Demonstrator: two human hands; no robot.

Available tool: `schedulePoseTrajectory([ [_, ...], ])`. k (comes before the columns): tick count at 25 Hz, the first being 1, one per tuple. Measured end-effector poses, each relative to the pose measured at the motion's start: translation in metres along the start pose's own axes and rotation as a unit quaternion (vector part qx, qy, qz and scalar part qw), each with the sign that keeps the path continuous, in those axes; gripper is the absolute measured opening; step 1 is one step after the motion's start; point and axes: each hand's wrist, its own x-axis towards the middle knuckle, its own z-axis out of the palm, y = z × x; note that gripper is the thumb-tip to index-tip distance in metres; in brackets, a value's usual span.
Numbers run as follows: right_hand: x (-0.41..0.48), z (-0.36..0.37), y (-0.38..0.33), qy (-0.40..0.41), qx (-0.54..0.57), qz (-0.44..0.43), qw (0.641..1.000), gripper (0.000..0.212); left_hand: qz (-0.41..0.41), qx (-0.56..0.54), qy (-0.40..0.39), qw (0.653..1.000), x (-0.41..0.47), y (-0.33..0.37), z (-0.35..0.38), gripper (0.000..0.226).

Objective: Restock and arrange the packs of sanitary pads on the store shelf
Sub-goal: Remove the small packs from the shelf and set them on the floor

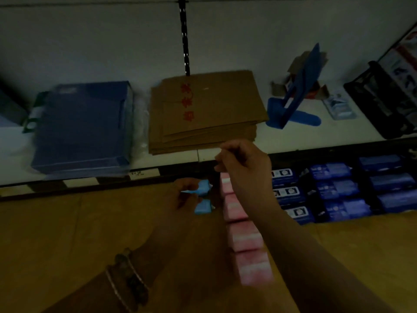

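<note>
The scene is dim. My left hand (180,195) grips a light blue pad pack (204,188) on the lower shelf, and a second light blue pack (203,207) lies just below it. A row of pink pad packs (244,238) runs front to back right of them. My right hand (243,164) hovers above the far end of the pink row with its fingers curled; nothing shows in it. Dark blue pad packs (336,193) fill the shelf to the right in rows.
The upper white shelf (316,136) carries a blue box (83,129), a stack of flat brown cardboard (207,111), a blue plastic stand (297,96) and a black basket (383,98). Brown board (67,240) lines the lower shelf on the left.
</note>
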Motion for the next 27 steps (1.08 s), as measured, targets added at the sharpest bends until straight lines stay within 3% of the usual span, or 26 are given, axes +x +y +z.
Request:
schedulePoseTrajectory([
  [6,-0.045,-0.056,-0.117,0.041,0.066,0.045,0.996,0.026,0.024,-0.019,0.034,0.999,-0.063,0.115,-0.045,0.031],
  [14,-0.069,-0.131,-0.336,0.05,0.079,-0.013,0.996,0.023,0.065,-0.035,0.057,0.996,-0.177,0.318,-0.117,0.028],
  [18,-0.077,-0.172,-0.439,0.048,0.072,-0.091,0.992,0.018,0.14,-0.067,0.082,0.984,-0.225,0.418,-0.149,0.031],
  [27,-0.076,-0.227,-0.599,0.02,0.124,-0.241,0.962,0.014,0.293,-0.13,0.118,0.94,-0.3,0.569,-0.173,0.027],
])
